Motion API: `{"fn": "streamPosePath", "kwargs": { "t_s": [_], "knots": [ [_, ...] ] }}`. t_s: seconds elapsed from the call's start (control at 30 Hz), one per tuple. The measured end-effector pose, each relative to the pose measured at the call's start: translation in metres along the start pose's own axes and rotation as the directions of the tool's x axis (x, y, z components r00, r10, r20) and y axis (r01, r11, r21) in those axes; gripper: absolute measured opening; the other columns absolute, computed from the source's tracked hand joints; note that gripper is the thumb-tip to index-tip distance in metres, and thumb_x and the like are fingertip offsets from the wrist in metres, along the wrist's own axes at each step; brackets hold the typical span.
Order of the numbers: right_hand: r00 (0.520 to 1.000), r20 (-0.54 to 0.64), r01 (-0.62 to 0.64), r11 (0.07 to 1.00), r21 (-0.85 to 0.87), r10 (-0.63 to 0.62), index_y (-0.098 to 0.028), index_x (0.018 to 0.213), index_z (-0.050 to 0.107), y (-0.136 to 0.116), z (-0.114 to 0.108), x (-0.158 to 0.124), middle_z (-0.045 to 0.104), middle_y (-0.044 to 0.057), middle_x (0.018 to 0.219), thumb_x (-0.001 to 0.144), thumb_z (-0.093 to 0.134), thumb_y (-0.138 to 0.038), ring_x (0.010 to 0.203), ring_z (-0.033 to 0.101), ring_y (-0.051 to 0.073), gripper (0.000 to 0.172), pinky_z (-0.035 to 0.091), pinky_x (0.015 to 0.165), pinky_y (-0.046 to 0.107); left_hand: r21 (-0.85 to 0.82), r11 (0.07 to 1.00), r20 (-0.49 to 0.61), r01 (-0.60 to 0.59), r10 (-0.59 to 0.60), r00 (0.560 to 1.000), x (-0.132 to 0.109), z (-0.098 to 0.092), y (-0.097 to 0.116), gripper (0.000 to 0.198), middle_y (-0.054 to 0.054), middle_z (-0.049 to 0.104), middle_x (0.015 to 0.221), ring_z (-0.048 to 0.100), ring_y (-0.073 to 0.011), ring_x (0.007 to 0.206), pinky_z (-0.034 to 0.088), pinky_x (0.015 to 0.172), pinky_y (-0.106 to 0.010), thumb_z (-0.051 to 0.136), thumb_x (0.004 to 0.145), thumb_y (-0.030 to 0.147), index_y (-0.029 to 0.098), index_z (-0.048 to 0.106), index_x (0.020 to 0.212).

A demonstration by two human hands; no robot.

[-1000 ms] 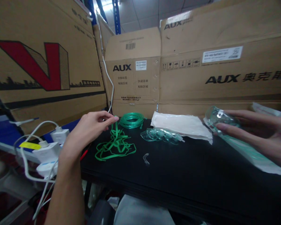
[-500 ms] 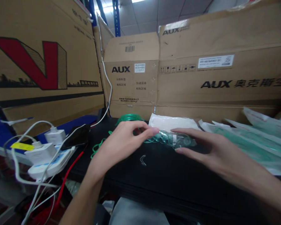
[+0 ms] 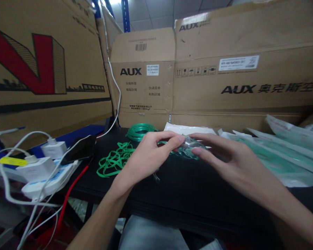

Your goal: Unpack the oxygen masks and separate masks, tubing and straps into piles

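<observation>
Dim overhead light, soft blur, edges warped

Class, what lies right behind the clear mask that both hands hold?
A flat white packet lies behind the clear mask, before the cardboard boxes. The left hand and right hand cover part of the mask and the packet's near edge.
</observation>
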State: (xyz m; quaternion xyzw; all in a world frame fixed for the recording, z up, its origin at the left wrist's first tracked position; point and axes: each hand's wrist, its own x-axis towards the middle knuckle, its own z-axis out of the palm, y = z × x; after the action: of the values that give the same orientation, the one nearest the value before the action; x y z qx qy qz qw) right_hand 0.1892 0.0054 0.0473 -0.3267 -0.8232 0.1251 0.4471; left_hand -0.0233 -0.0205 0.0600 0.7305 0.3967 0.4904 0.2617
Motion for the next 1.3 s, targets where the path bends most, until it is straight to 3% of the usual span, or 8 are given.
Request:
{"fn": "streamPosePath", "kwargs": {
  "t_s": [0.13, 0.37, 0.57, 0.7, 0.83, 0.97, 1.17, 1.3],
  "knots": [
    [0.998, 0.042, -0.037, 0.998, 0.048, 0.035, -0.025, 0.119, 0.079, 0.000, -0.003, 0.001, 0.080, 0.006, 0.116, 0.095, 0.066, -0.048, 0.103, 0.076, 0.026, 0.036, 0.059, 0.096, 0.038, -0.018, 1.000, 0.017, -0.007, 0.007, 1.000, 0.000, 0.000, -0.002, 0.025, 0.001, 0.079, 0.099, 0.070, -0.0156, 0.097, 0.049, 0.086, -0.022, 0.064, 0.099, 0.037, 0.018, 0.080, 0.093],
    [1.000, 0.018, -0.011, 1.000, 0.008, 0.010, -0.023, 0.121, 0.079, -0.003, -0.003, 0.002, 0.080, 0.007, 0.117, 0.094, 0.068, -0.040, 0.105, 0.076, 0.027, 0.034, 0.058, 0.099, 0.039, -0.061, 0.997, 0.005, 0.040, -0.040, 0.999, 0.001, 0.001, -0.007, 0.023, -0.002, 0.080, 0.101, 0.073, -0.0154, 0.094, 0.054, 0.084, -0.022, 0.074, 0.092, 0.035, 0.016, 0.079, 0.104],
    [0.997, -0.049, -0.056, 0.998, 0.038, 0.058, -0.021, 0.115, 0.082, -0.007, -0.001, 0.000, 0.082, 0.008, 0.108, 0.091, 0.067, -0.038, 0.098, 0.077, 0.028, 0.033, 0.061, 0.093, 0.039, -0.010, 0.999, -0.026, 0.035, -0.035, 0.999, -0.001, 0.009, -0.003, 0.018, -0.001, 0.077, 0.095, 0.070, -0.0100, 0.068, 0.055, 0.063, -0.019, 0.073, 0.091, 0.030, 0.017, 0.076, 0.102],
    [0.992, -0.097, -0.084, 0.996, 0.033, 0.087, -0.020, 0.109, 0.084, -0.009, 0.001, 0.002, 0.083, 0.008, 0.103, 0.089, 0.065, -0.036, 0.093, 0.078, 0.029, 0.032, 0.063, 0.088, 0.040, -0.009, 1.000, -0.109, 0.004, -0.005, 0.994, 0.000, 0.016, -0.005, 0.020, -0.001, 0.075, 0.101, 0.070, -0.0096, 0.066, 0.055, 0.056, -0.017, 0.074, 0.090, 0.030, 0.019, 0.070, 0.106],
    [0.976, -0.178, -0.123, 0.992, 0.026, 0.125, -0.021, 0.104, 0.085, -0.011, 0.004, 0.003, 0.083, 0.007, 0.101, 0.086, 0.066, -0.035, 0.091, 0.079, 0.030, 0.029, 0.064, 0.086, 0.040, 0.055, 0.996, -0.230, -0.074, 0.085, 0.970, 0.000, 0.021, -0.008, 0.018, 0.000, 0.072, 0.101, 0.071, -0.0106, 0.076, 0.057, 0.062, -0.017, 0.076, 0.090, 0.032, 0.019, 0.068, 0.100],
    [0.959, -0.251, -0.134, 0.991, 0.004, 0.131, -0.021, 0.102, 0.085, -0.011, 0.006, 0.003, 0.083, 0.006, 0.104, 0.085, 0.067, -0.034, 0.096, 0.079, 0.030, 0.029, 0.064, 0.090, 0.039, 0.185, 0.972, -0.210, -0.148, 0.186, 0.960, -0.002, 0.024, -0.006, 0.013, -0.002, 0.072, 0.098, 0.070, -0.0118, 0.084, 0.055, 0.067, -0.017, 0.073, 0.093, 0.033, 0.020, 0.077, 0.095],
    [0.953, -0.277, -0.132, 0.991, -0.003, 0.126, -0.020, 0.105, 0.085, -0.010, 0.008, 0.002, 0.082, 0.007, 0.107, 0.085, 0.066, -0.034, 0.099, 0.079, 0.030, 0.031, 0.063, 0.093, 0.040, 0.185, 0.973, -0.184, -0.139, 0.174, 0.968, -0.002, 0.032, -0.010, 0.015, -0.003, 0.074, 0.097, 0.070, -0.0132, 0.083, 0.057, 0.072, -0.021, 0.072, 0.095, 0.032, 0.020, 0.081, 0.100],
    [0.958, -0.265, -0.118, 0.993, -0.027, 0.107, -0.020, 0.106, 0.085, -0.009, 0.008, 0.001, 0.082, 0.007, 0.109, 0.086, 0.067, -0.035, 0.099, 0.079, 0.030, 0.031, 0.063, 0.091, 0.039, 0.118, 0.983, -0.197, -0.143, 0.164, 0.966, -0.001, 0.034, -0.011, 0.017, -0.002, 0.072, 0.096, 0.068, -0.0099, 0.070, 0.058, 0.068, -0.021, 0.072, 0.095, 0.033, 0.019, 0.080, 0.096]
  ]
}}
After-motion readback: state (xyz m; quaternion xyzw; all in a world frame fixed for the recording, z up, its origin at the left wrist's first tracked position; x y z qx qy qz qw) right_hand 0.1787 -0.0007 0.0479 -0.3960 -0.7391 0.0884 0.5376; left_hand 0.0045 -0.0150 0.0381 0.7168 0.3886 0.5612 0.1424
